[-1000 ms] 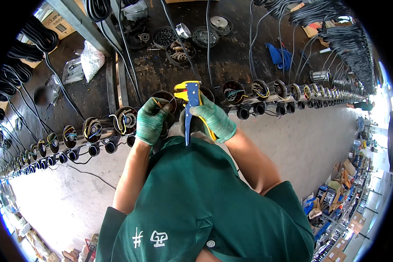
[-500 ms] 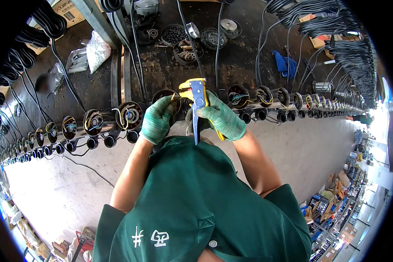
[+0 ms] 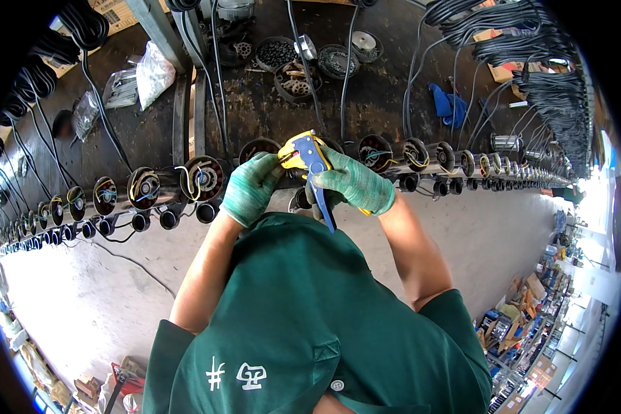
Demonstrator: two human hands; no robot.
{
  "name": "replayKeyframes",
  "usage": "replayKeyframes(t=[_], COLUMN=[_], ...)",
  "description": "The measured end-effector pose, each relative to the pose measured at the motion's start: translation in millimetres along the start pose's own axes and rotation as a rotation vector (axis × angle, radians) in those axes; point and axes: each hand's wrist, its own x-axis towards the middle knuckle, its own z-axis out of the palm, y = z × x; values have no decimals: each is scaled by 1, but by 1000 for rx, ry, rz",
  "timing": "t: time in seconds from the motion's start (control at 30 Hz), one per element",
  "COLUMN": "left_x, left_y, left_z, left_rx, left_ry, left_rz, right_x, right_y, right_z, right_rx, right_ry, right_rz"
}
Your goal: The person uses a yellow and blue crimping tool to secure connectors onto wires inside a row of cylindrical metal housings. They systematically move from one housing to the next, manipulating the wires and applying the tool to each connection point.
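Closest to the camera, the person's green shirt [image 3: 310,324] fills the lower middle, with both bare forearms reaching up from it toward the worktop [image 3: 269,103]. Just beyond the shirt, the right hand [image 3: 355,185], in a green knit glove, has its fingers [image 3: 338,181] wrapped tight around a yellow and blue wire stripper [image 3: 309,160], whose blue handle hangs down over the shirt while its yellow head points up and to the left. Beside it, the left hand [image 3: 250,188], gloved the same way, has its fingers curled in and pinched at the yellow head; whether a wire sits between them cannot be told. Both hands hover at the near edge of the worktop, in front of a long row of round motor stators [image 3: 201,178] with coloured wires, lined up on a rail that runs from far left to far right. Farther back on the dark worktop sit round trays of small metal parts [image 3: 277,52], a clear plastic bag [image 3: 153,70] and a blue cloth [image 3: 445,103]. Black cable bundles [image 3: 531,48] hang at the far right.
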Motion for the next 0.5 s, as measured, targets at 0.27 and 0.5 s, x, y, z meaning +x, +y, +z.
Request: replayKeyframes(t=[0.27,0.5], left_x=[1,3], left_y=[2,1], left_z=[1,1], left_rx=[76,-26], left_ry=[24,54], left_rz=[25,-89], right_x=[4,12], right_y=[-11,-13], right_z=[4,14], right_rx=[-22,-29], right_ry=[-44,178], right_rz=[-9,103])
